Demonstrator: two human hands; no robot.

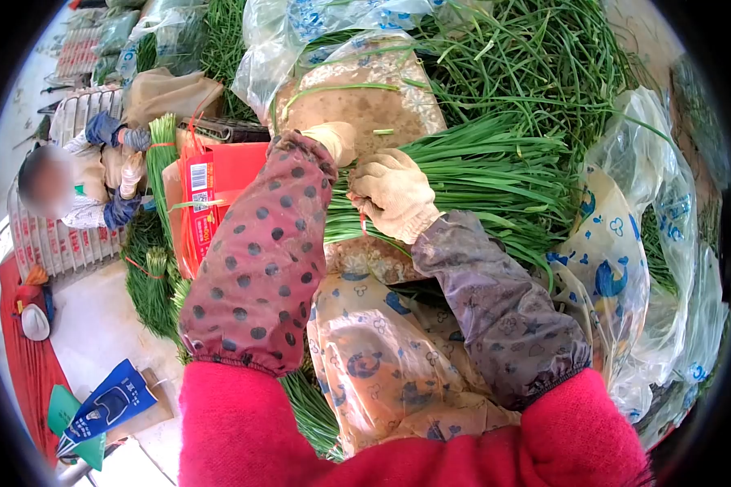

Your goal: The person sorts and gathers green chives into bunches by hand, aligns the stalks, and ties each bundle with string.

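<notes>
A bundle of long green stalks (pixel 495 174) lies across a stained board (pixel 341 101) in front of me. My right hand (pixel 392 191), in a beige glove, is closed over the bundle near its left end, with a bit of red at the fingertips. My left hand (pixel 335 142), also gloved, reaches past the bundle's upper left edge; its fingers are mostly hidden, and what it may hold cannot be made out. A short cut piece of stalk (pixel 383 131) lies on the board just above my right hand.
Loose stalks (pixel 536 57) are heaped at the upper right, beside clear plastic bags (pixel 658 203). A red box (pixel 211 195) stands left of my left sleeve, near tied bundles (pixel 162 146). Another person (pixel 97 174) sits at the far left. Patterned plastic (pixel 382 349) covers my lap.
</notes>
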